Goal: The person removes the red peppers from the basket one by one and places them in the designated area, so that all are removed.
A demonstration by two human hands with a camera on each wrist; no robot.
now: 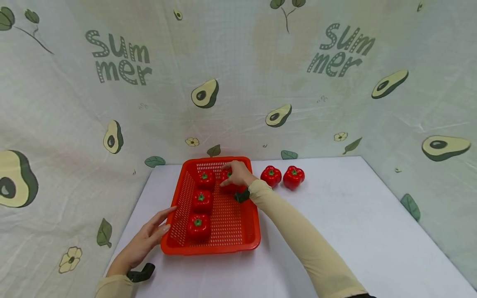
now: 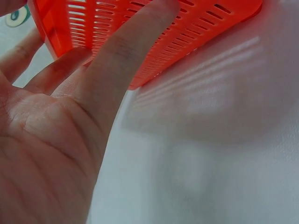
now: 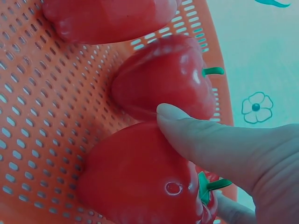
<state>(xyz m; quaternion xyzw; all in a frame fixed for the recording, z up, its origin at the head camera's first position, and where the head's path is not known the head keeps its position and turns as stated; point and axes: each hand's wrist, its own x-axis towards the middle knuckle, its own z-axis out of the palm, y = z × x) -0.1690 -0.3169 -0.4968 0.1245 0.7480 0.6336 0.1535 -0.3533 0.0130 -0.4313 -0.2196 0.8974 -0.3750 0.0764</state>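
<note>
A red plastic basket [image 1: 227,223] with slotted walls sits on the white table. Down its left side stand three red bell peppers [image 1: 201,201] with green stems. My right hand [image 1: 238,174] reaches into the far right part of the basket and grips another bell pepper [image 3: 140,172], thumb on one side and fingers on the other. Beside it in the right wrist view is a second bell pepper [image 3: 163,79]. My left hand [image 1: 143,240] touches the basket's left outer wall with fairly straight fingers, its thumb [image 2: 135,42] against the slots.
Two more bell peppers [image 1: 271,176] lie on the table [image 1: 335,215] just right of the basket. Behind the table hangs a pale cloth [image 1: 238,62] printed with avocados and lettering; it also covers both sides.
</note>
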